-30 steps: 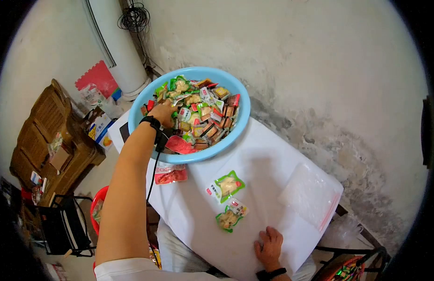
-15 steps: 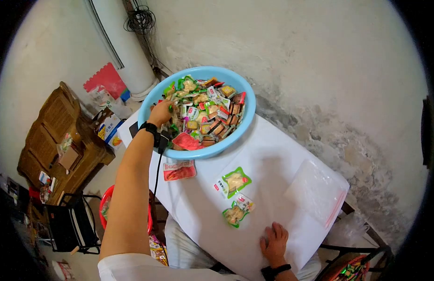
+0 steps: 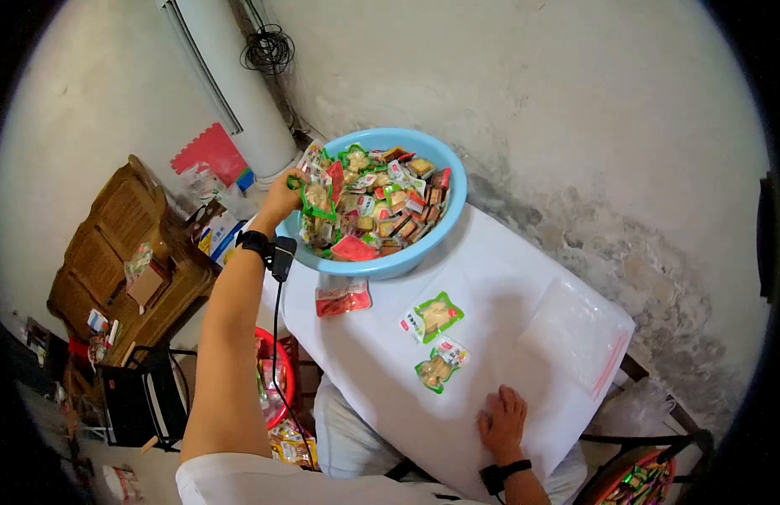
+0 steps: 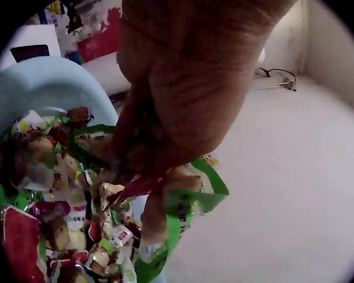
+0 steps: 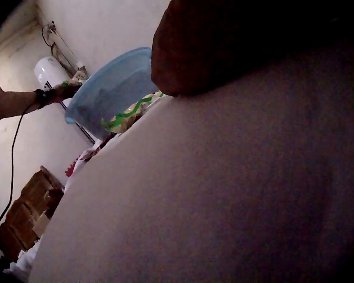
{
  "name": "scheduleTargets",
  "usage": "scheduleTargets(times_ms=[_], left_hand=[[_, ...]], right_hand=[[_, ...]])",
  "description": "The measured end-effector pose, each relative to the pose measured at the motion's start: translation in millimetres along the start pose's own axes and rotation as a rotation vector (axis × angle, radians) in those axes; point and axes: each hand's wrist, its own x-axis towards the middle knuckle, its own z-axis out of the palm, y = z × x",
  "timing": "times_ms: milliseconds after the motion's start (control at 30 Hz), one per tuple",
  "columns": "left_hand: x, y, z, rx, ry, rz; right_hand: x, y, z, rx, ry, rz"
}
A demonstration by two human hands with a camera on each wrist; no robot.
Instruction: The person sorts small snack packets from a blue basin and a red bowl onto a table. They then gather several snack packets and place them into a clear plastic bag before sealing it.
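At the left rim of a blue basin full of small snack packets, my left hand pinches several packets, among them a green-edged one. In the left wrist view the left hand has its fingers curled round a green-edged packet over the basin. My right hand rests on the white table, its fingers loosely bent and holding nothing. Near it lie two green-edged packets, one at the front and one behind. A red packet lies below the basin.
A clear plastic bag lies at the table's right end. Behind stands a stained wall. A carved wooden chair and a black folding seat are at the left. Red containers of packets stand below the table, left and right.
My left hand has come up from among the packets to the basin's left rim, now with packets in its grip. My right hand stays on the table. The head view has shifted.
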Motion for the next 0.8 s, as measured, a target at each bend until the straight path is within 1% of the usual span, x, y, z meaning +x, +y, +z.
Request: scheduleTargets(times_ms=[33, 133, 167, 233, 267, 300, 367, 433, 500, 567, 633, 700, 733, 767, 800], left_hand=[[-6, 4, -3, 0.004, -0.001, -0.004], [-25, 18, -9, -0.081, 0.065, 0.115], [-35, 23, -12, -0.079, 0.065, 0.114], [-57, 36, -17, -0.246, 0.066, 0.101], [-69, 38, -18, -0.323, 0.064, 0.163], [-83, 40, -19, -0.319, 0.067, 0.162], [-113, 43, -15, -0.491, -0.021, 0.131], [-144, 51, -5, -0.675, -0.15, 0.025], [-177, 49, 12, -0.632, -0.175, 0.002], [-208, 37, 29, -0.806, -0.242, -0.156], [-232, 25, 47, -0.657, -0.246, -0.182], [-246, 2, 68, -0.574, -0.245, -0.284], [-248, -4, 78, -0.341, -0.225, -0.086], [-250, -8, 89, -0.214, -0.207, -0.05], [-249, -20, 97, -0.069, -0.228, 0.027]], right_hand=[[-1, 0, 0, -0.022, 0.018, -0.015], [-1, -1, -1, 0.003, 0.011, -0.005], [0, -1, -2, 0.004, 0.011, -0.006], [1, -2, -3, 0.035, 0.026, -0.007], [1, -3, -4, 0.038, 0.024, -0.009], [1, -4, -5, 0.027, 0.017, -0.005], [0, -4, -3, 0.02, 0.008, -0.006], [-2, -1, 0, 0.022, 0.01, 0.001], [-3, 1, 3, 0.012, 0.019, -0.003], [-3, 2, 4, 0.003, 0.029, -0.015], [0, 3, 4, 0.033, 0.028, -0.014], [1, 1, 2, 0.031, 0.029, -0.02], [0, -1, 1, 0.028, 0.032, -0.018], [0, 0, 2, 0.028, 0.029, -0.022], [-1, 1, 4, 0.026, 0.021, -0.011]])
